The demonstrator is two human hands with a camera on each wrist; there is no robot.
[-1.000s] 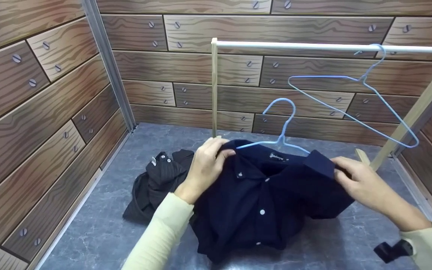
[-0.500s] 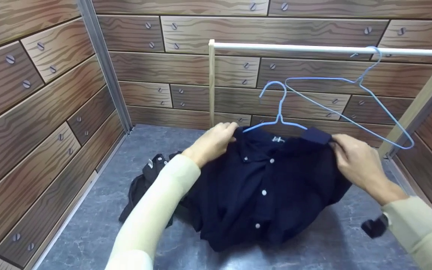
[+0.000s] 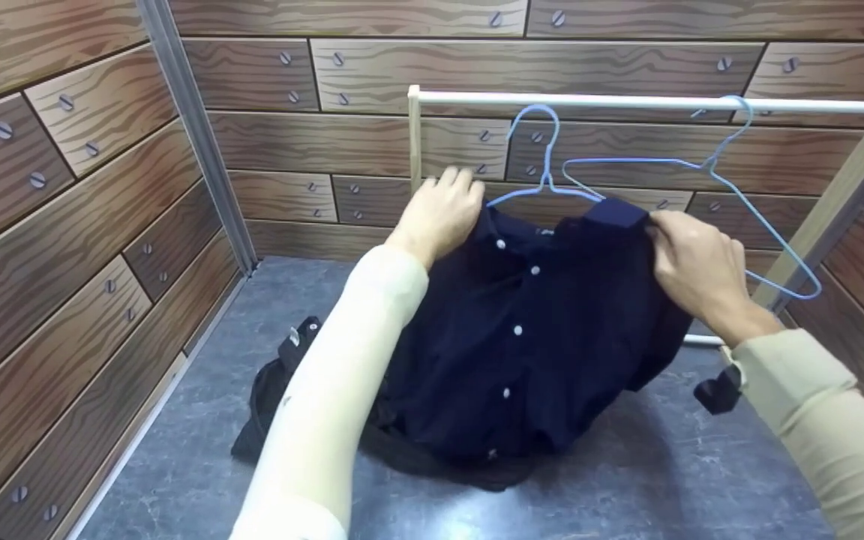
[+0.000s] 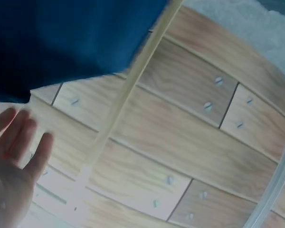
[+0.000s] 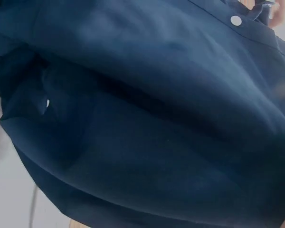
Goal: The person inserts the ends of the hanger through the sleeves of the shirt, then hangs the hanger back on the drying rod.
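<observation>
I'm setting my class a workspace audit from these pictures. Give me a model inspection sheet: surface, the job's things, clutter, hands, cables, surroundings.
Surface: grey marble-patterned flat surface, with a glare patch near the front.
Job's things: navy-blue buttoned cloth shirt, held up; light-blue wire hanger set in its collar, its hook not over the white horizontal rail.
Clutter: crumpled black garment, partly hidden by the left sleeve.
Left hand: beside the collar, fingers loosely extended; contact unclear.
Right hand: pinches the shirt by the collar.
Cables: nothing seen.
Surroundings: wood-plank-patterned walls; second light-blue wire hanger hooked on the rail.
</observation>
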